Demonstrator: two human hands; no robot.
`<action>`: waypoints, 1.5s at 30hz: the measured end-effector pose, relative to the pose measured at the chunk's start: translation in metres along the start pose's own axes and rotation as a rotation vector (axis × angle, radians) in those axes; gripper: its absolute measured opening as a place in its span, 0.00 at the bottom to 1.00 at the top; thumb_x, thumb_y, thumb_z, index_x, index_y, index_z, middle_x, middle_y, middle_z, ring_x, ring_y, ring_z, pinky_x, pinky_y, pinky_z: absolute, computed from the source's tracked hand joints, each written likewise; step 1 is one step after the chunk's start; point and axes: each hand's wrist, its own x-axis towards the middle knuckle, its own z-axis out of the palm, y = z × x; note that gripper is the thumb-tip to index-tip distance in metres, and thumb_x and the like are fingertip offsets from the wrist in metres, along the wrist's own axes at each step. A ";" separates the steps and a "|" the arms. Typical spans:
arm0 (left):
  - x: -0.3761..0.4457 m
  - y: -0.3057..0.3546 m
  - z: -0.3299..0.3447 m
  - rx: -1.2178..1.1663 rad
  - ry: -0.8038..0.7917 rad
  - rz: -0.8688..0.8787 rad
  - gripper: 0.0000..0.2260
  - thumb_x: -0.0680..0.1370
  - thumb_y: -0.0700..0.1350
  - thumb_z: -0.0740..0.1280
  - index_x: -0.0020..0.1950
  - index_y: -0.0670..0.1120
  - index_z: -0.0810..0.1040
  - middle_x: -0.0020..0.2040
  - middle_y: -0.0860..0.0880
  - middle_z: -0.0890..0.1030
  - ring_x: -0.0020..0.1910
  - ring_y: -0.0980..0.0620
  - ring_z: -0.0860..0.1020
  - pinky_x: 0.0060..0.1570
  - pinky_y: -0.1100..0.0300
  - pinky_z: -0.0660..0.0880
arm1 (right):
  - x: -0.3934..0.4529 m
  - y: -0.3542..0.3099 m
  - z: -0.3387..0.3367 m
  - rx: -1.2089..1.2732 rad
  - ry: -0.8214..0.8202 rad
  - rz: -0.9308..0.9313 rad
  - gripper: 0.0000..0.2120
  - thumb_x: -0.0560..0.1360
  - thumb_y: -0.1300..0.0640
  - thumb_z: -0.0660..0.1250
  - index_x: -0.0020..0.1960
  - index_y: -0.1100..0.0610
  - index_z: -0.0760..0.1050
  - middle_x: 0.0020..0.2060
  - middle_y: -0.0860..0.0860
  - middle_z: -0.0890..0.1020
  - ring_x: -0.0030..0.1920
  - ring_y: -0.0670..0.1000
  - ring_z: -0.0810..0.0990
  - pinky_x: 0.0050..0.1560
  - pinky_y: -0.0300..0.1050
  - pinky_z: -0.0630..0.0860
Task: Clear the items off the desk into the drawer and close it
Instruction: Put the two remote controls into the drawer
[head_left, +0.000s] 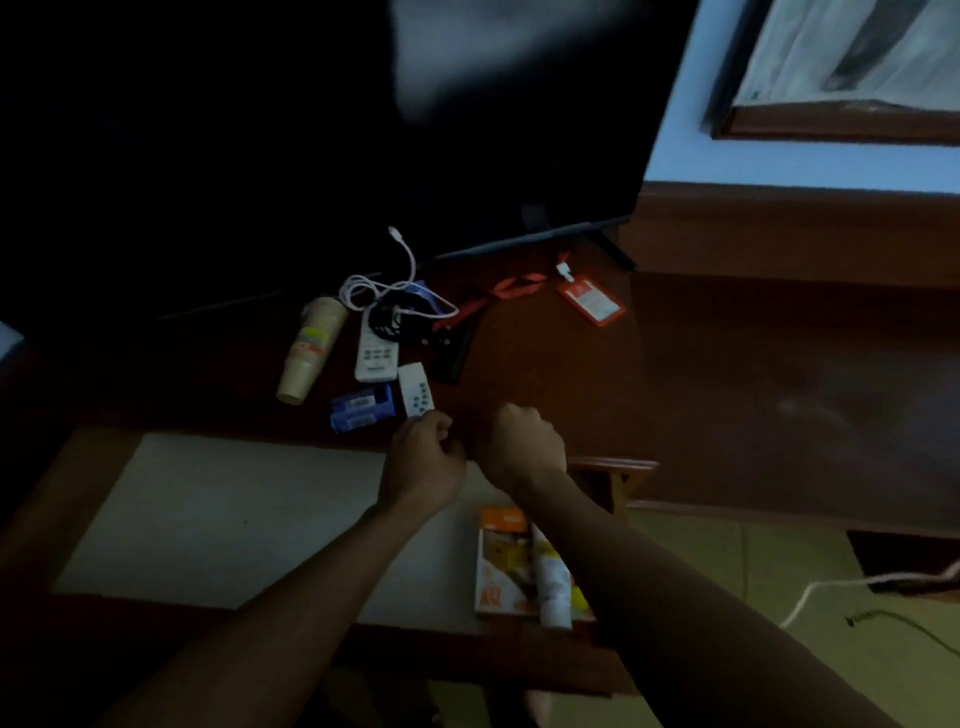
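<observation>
Desk (545, 364) of dark wood, its drawer (234, 519) pulled open toward the viewer and lined pale; lying at the drawer's right end are an orange box (501, 561) and a white tube (551, 587). Left hand (423, 457): fingers curled, thumb and fingertips meeting on the near end of a small white remote (415, 391) — whether they pinch it fast or only touch it is hard to tell in this dim light. The small white remote runs lengthwise away from the hand, buttons up, far end pointing toward the heap behind. Right hand (524, 447): closed in a loose fist over bare desk just right of the left, nothing visibly held. Still on the desk, far and left of the hands: a blue packet (358, 413) touching the small remote's left side, a larger white remote (376, 348), a stack of paper cups (309, 351) on its side, a white cable (400, 288) tangled over dark items, a black object (452, 358); farther right, a red lanyard with badge (589, 301). Judgement — the left hand is the nearer one, and the drawer lies directly beneath and nearward, so a short pull toward the viewer should carry the remote over the desk edge.
</observation>
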 end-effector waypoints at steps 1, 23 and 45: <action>0.007 -0.003 -0.009 -0.001 0.037 -0.017 0.11 0.76 0.41 0.68 0.58 0.45 0.79 0.56 0.45 0.81 0.56 0.44 0.78 0.52 0.55 0.75 | 0.009 -0.008 0.000 0.008 -0.025 -0.021 0.06 0.78 0.52 0.64 0.45 0.54 0.73 0.38 0.51 0.76 0.33 0.51 0.74 0.35 0.43 0.69; 0.157 -0.034 -0.072 0.476 -0.036 0.034 0.15 0.80 0.53 0.64 0.58 0.43 0.79 0.61 0.38 0.74 0.56 0.37 0.75 0.54 0.47 0.75 | 0.093 -0.078 0.054 -0.186 -0.091 -0.168 0.18 0.78 0.49 0.63 0.66 0.53 0.73 0.63 0.57 0.69 0.61 0.63 0.71 0.53 0.55 0.77; 0.166 -0.031 -0.101 0.389 -0.233 0.052 0.39 0.69 0.59 0.73 0.73 0.44 0.63 0.66 0.39 0.76 0.61 0.37 0.77 0.56 0.47 0.77 | 0.072 -0.098 0.066 -0.029 0.088 0.163 0.25 0.77 0.46 0.67 0.70 0.55 0.68 0.64 0.58 0.70 0.62 0.62 0.73 0.55 0.54 0.77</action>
